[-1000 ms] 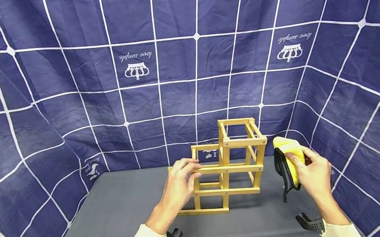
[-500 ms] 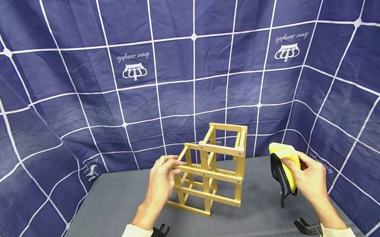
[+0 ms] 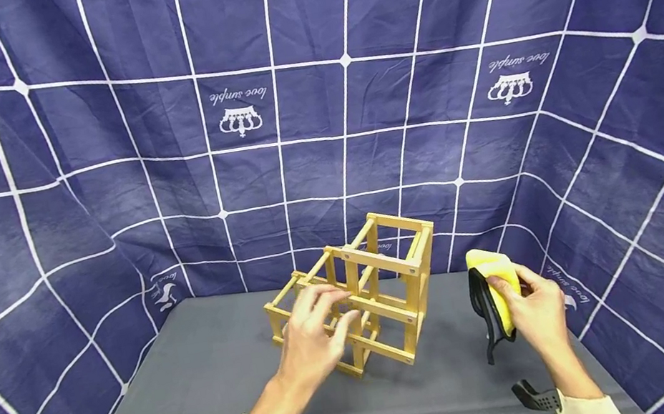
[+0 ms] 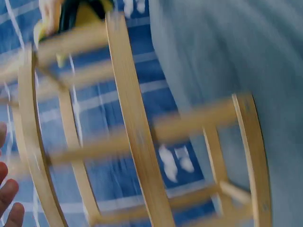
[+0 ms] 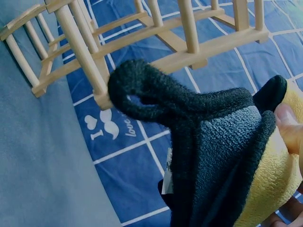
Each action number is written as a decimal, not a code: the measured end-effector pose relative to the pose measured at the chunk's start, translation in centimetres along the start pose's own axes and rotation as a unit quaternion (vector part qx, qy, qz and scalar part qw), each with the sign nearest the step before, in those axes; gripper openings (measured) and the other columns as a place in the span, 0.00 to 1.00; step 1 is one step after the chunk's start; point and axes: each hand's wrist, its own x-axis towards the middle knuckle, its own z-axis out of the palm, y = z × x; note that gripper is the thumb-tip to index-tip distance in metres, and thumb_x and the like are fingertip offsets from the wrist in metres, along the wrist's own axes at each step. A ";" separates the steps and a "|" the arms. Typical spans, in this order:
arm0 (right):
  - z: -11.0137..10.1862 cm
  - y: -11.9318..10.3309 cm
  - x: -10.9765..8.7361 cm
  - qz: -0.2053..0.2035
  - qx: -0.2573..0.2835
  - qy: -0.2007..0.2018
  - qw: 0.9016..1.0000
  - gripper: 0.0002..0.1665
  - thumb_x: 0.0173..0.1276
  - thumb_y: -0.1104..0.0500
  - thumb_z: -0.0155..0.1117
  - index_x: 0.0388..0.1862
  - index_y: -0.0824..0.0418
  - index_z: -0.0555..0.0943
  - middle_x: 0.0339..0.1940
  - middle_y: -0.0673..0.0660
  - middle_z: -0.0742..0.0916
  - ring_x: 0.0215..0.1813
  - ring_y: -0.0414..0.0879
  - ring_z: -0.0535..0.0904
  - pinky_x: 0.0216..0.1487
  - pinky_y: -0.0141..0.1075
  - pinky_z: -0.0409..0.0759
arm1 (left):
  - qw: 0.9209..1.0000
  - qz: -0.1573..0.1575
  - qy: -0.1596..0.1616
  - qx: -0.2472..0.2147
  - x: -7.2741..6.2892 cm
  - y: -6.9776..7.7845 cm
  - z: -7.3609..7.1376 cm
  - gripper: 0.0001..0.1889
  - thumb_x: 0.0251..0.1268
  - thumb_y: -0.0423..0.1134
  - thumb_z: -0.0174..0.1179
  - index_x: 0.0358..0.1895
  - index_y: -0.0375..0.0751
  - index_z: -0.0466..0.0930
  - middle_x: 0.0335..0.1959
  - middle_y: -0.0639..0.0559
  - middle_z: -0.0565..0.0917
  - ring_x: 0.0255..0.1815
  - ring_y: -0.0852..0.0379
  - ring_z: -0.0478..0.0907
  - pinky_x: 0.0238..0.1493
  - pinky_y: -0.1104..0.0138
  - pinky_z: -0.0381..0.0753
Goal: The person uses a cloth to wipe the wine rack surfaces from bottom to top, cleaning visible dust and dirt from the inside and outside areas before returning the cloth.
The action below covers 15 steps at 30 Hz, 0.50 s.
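Observation:
A light wooden rack (image 3: 380,261) of stepped square cells stands turned at an angle on the grey tabletop. My left hand (image 3: 309,333) is in front of its lower middle part, with thumb and fingers spread apart. In the left wrist view, its fingertips (image 4: 8,194) show at the left edge beside the rack's bars (image 4: 132,113), holding nothing. To the right of the rack, my right hand (image 3: 540,308) pinches a folded yellow and grey cloth (image 3: 489,262) with black trim. The right wrist view shows the cloth's black hanging loop (image 5: 137,87) overlapping the rack.
A dark blue curtain (image 3: 310,109) with white grid lines hangs behind and along both sides. The grey tabletop (image 3: 214,370) extends in front and to the left of the rack. Black wrist mounts (image 3: 537,397) sit by both cream sleeves.
The rack has turned and shifted left. My left hand let go of its upper bar, then moved right across its front. The cloth in my right hand has moved slightly left.

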 end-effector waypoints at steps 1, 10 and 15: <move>0.1 0.0 0.0 -0.003 -0.001 0.000 1.000 0.17 0.71 0.65 0.88 0.56 0.65 0.96 0.32 0.64 0.95 0.26 0.20 0.79 0.28 0.18 0.77 | 1.000 0.011 -0.001 0.001 0.1 1.0 0.5 0.20 0.64 0.37 0.88 0.56 0.42 0.92 0.54 0.47 0.91 0.57 0.48 0.90 0.63 0.57 0.92; 0.8 -0.5 -0.2 0.011 0.006 -0.015 1.000 0.18 0.72 0.63 0.88 0.59 0.63 0.96 0.35 0.62 0.96 0.27 0.23 0.80 0.29 0.18 0.77 | 0.993 -0.008 -0.064 0.098 1.0 6.9 4.4 0.29 0.64 0.57 0.87 0.62 0.49 0.90 0.52 0.58 0.93 0.58 0.54 0.91 0.63 0.58 0.92; 0.9 -0.5 -0.7 0.003 -0.008 -0.020 1.000 0.20 0.70 0.62 0.89 0.59 0.62 0.96 0.36 0.65 0.96 0.27 0.22 0.79 0.29 0.18 0.76 | 0.987 -0.024 -0.063 0.145 1.1 7.9 5.2 0.22 0.62 0.56 0.89 0.51 0.53 0.91 0.43 0.60 0.91 0.50 0.54 0.90 0.58 0.57 0.90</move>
